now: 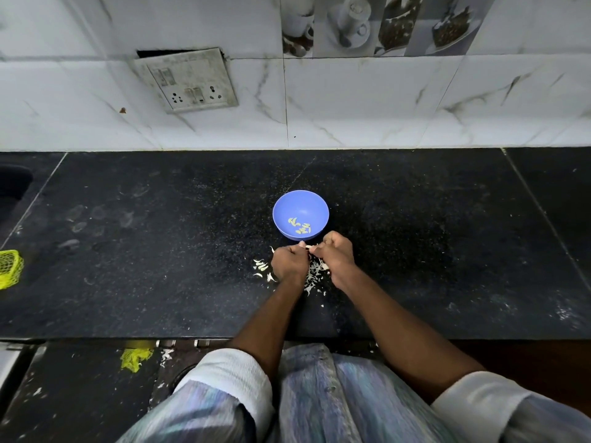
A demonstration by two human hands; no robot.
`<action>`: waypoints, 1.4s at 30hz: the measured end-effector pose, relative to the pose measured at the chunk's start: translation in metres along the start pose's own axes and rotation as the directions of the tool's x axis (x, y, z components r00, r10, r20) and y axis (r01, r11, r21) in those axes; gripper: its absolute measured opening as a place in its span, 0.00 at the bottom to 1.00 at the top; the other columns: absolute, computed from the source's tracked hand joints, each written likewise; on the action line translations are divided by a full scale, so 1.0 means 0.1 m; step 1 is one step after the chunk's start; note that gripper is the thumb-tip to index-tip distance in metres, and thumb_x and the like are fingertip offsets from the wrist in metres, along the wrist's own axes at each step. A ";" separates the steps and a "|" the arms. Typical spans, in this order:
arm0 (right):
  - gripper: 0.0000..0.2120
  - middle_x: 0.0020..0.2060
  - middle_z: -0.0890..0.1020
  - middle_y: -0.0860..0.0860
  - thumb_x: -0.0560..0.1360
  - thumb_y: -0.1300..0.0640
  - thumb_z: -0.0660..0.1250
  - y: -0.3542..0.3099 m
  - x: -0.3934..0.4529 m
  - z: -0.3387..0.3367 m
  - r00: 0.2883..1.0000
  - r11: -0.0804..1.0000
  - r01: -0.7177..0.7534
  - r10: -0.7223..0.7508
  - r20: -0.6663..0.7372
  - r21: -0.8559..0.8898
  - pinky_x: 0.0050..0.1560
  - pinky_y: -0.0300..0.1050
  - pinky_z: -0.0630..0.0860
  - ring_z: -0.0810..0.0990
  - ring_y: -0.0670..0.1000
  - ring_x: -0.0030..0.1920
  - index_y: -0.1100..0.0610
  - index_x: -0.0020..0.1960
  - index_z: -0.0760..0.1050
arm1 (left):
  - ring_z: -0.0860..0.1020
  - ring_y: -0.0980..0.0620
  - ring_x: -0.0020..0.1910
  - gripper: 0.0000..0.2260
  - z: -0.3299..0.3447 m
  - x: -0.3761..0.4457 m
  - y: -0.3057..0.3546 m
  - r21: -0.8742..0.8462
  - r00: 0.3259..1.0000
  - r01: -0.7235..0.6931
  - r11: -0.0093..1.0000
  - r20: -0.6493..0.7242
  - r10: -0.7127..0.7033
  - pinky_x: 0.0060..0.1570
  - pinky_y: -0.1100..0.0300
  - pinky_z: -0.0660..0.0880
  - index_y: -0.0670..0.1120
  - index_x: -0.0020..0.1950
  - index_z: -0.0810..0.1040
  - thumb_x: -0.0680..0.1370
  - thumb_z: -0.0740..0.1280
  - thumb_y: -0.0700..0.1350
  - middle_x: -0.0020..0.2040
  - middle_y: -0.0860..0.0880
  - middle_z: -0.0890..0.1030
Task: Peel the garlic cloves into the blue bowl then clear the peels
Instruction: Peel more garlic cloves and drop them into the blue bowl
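Observation:
A blue bowl (300, 206) stands on the black counter and holds several peeled garlic cloves (300, 226). Just in front of it my left hand (289, 262) and my right hand (335, 255) meet, fingertips together. Both pinch a small garlic clove (308, 248), mostly hidden by the fingers. White garlic peels (316, 270) lie scattered on the counter under and between my hands, and more peels (261, 266) lie left of my left hand.
The black stone counter (160, 251) runs to a tiled wall with a switchboard (187, 79). A yellow mesh bag (9, 268) lies at the left edge. A sink corner (12, 183) shows far left. Peels and yellow mesh (136, 358) lie on the floor.

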State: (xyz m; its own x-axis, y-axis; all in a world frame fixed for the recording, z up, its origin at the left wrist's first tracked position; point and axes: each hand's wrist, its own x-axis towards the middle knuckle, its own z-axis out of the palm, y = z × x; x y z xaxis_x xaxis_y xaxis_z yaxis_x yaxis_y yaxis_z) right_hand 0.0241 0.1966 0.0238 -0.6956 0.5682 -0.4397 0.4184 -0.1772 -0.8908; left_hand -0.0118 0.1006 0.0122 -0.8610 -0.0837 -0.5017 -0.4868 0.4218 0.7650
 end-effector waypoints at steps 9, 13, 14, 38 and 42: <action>0.15 0.33 0.72 0.56 0.70 0.76 0.63 0.02 -0.08 -0.02 0.976 0.974 0.217 -0.216 0.028 -0.061 0.35 0.48 0.73 0.72 0.51 0.36 0.57 0.38 0.65 | 0.78 0.50 0.28 0.14 0.06 -0.06 0.14 -0.367 0.963 0.248 0.896 0.193 -0.188 0.33 0.56 0.81 0.42 0.38 0.79 0.83 0.62 0.40 0.31 0.45 0.80; 0.12 0.31 0.72 0.51 0.71 0.75 0.65 0.01 -0.07 -0.07 0.983 0.981 0.185 -0.186 -0.011 -0.056 0.37 0.42 0.74 0.74 0.43 0.34 0.60 0.40 0.68 | 0.85 0.47 0.40 0.09 0.01 0.03 0.00 -0.146 0.975 -0.165 0.976 0.126 0.184 0.48 0.51 0.83 0.48 0.43 0.85 0.82 0.69 0.47 0.37 0.50 0.86; 0.12 0.31 0.71 0.50 0.71 0.75 0.65 0.01 -0.08 -0.07 0.983 0.981 0.180 -0.181 -0.012 -0.067 0.36 0.41 0.72 0.72 0.42 0.33 0.60 0.41 0.68 | 0.86 0.50 0.41 0.07 -0.03 0.02 -0.01 -0.103 0.959 -0.233 0.967 0.140 0.246 0.48 0.55 0.83 0.49 0.43 0.86 0.80 0.72 0.46 0.38 0.52 0.87; 0.20 0.31 0.74 0.52 0.72 0.77 0.65 -0.14 -0.14 -0.02 0.998 0.997 0.047 -0.044 -0.049 0.068 0.37 0.37 0.73 0.74 0.48 0.37 0.55 0.37 0.63 | 0.74 0.57 0.28 0.07 -0.08 0.00 -0.01 -0.574 0.952 0.300 0.762 0.237 -0.195 0.26 0.69 0.74 0.41 0.43 0.82 0.81 0.70 0.36 0.35 0.48 0.81; 0.12 0.42 0.84 0.55 0.73 0.69 0.73 -0.11 -0.10 -0.13 1.000 1.000 -0.014 0.014 0.014 0.006 0.36 0.39 0.73 0.78 0.47 0.39 0.56 0.48 0.73 | 0.76 0.58 0.32 0.05 -0.19 0.08 -0.13 -0.554 0.978 0.139 0.821 0.209 -0.025 0.31 0.67 0.75 0.40 0.55 0.86 0.81 0.71 0.36 0.40 0.49 0.85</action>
State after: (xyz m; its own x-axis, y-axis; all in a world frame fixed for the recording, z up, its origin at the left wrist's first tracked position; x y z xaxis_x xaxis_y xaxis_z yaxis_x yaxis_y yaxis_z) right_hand 0.0340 0.2030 0.0392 -0.6977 0.5542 -0.4540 0.4248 -0.1903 -0.8851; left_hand -0.0148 0.0774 0.0057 -0.7988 0.0967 -0.5938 -0.6012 -0.1651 0.7819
